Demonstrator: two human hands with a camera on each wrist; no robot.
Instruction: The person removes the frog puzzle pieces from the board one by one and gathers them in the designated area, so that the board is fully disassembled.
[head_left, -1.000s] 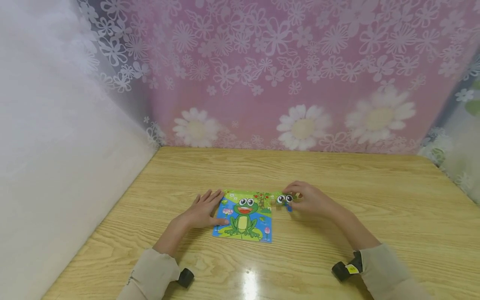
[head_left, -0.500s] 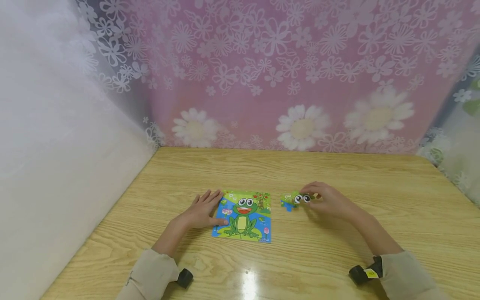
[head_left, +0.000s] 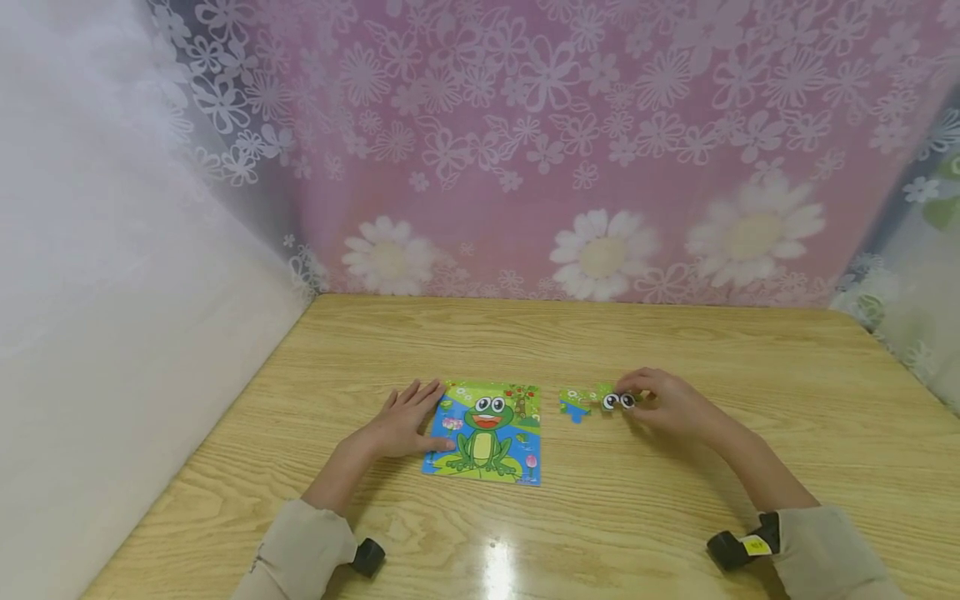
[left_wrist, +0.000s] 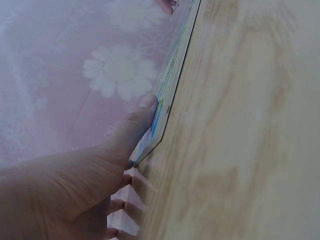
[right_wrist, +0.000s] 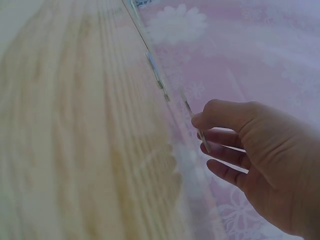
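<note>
A square frog picture (head_left: pixel 486 442) lies flat on the table. My left hand (head_left: pixel 405 425) rests at its left side with fingers spread and straight, and in the left wrist view the thumb (left_wrist: pixel 145 107) lies on the picture's edge. My right hand (head_left: pixel 667 404) pinches a green jigsaw piece (head_left: pixel 618 402) printed with two big frog eyes. Seen from the right wrist, this piece (right_wrist: pixel 187 106) is tilted, apart from the tabletop, between thumb and fingers. Just left of it a green and blue jigsaw piece (head_left: pixel 575 404) with a tab lies on the table, beside the frog picture.
The wooden table (head_left: pixel 480 342) reaches back to a pink flowered cloth (head_left: pixel 480 200). A white sheet (head_left: pixel 150 250) borders its left side. Black wrist cameras sit under both sleeves, and light glares off the table's front.
My right hand has moved right with the eye-printed jigsaw piece. The green and blue piece, mostly covered before, now shows on the table. My left hand has stayed in place.
</note>
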